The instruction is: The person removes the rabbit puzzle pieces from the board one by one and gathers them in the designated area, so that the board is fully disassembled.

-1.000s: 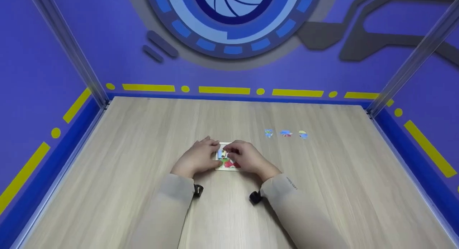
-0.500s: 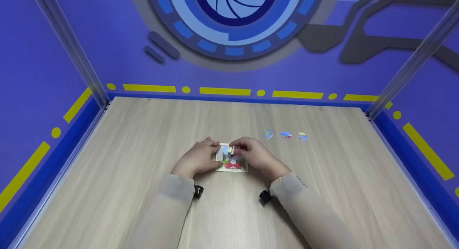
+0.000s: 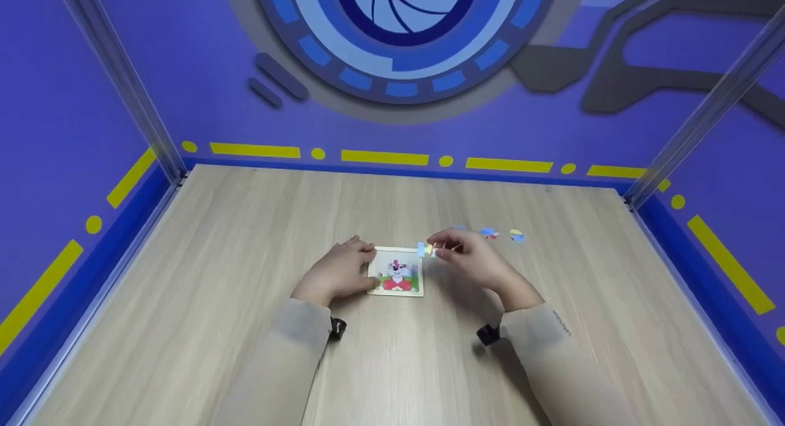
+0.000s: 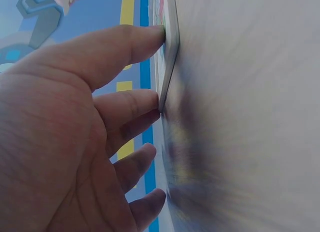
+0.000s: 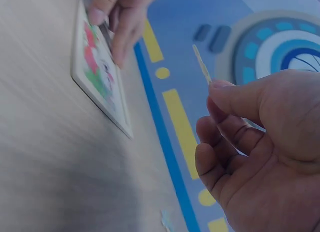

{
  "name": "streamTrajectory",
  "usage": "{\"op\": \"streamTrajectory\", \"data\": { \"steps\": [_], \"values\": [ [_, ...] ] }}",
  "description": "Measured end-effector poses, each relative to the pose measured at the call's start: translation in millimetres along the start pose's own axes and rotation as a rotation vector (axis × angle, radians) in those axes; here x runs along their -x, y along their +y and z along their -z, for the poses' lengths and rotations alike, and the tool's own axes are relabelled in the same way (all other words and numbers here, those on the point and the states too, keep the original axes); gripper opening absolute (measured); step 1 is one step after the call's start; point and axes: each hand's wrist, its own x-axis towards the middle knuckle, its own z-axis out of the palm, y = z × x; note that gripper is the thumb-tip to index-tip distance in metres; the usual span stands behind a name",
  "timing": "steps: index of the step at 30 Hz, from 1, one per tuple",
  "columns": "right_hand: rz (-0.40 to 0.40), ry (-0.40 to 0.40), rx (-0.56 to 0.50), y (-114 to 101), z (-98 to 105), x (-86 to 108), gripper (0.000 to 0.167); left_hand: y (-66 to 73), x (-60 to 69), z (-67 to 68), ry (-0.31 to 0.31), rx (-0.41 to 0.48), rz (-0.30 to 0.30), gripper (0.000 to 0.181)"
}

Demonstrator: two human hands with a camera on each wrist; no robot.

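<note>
In the head view a small picture puzzle in a pale frame lies flat mid-table. Its lower part shows a cartoon figure in red, and a greyish backing shows above. My left hand rests at its left side, with thumb and fingertips touching the edge; the left wrist view shows these fingers fairly straight. Just off the top right corner, my right hand pinches a blue and yellow puzzle piece between thumb and index finger. From the right wrist, this thin piece appears edge-on, above the table.
Beyond the right hand lie loose puzzle pieces: one blue and red, one yellow and blue, and another partly hidden by the hand. Blue panels enclose the wooden table at the back and sides.
My right hand has lifted the puzzle piece out of the frame and moved right with it, baring the backing in the upper part. The left hand has stayed at the frame's left edge.
</note>
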Motion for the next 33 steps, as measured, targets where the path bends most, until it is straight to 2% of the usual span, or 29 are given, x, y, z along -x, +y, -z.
{"op": "streamTrajectory", "data": {
  "steps": [8, 16, 23, 28, 33],
  "values": [
    [-0.03, 0.038, -0.001, 16.4, 19.4, -0.7, 0.027, -0.7, -0.8, 0.9, 0.003, -0.007, -0.003, 0.073],
    [-0.033, 0.065, 0.034, 43.0, 34.6, -4.9, 0.027, -1.5, -0.7, 0.9, 0.002, -0.002, -0.004, 0.072],
    [-0.073, 0.013, 0.035, 62.1, 37.6, -10.3, 0.027, -4.1, 1.3, 2.0, 0.002, -0.001, -0.006, 0.073],
    [-0.119, -0.018, 0.055, 65.1, 36.3, -11.4, 0.025, -4.4, 0.7, 2.0, 0.0, 0.017, -0.016, 0.072],
    [-0.134, -0.008, 0.097, 66.6, 35.2, -9.8, 0.024, -4.0, -0.3, 1.0, -0.005, 0.021, -0.013, 0.073]
  ]
}}
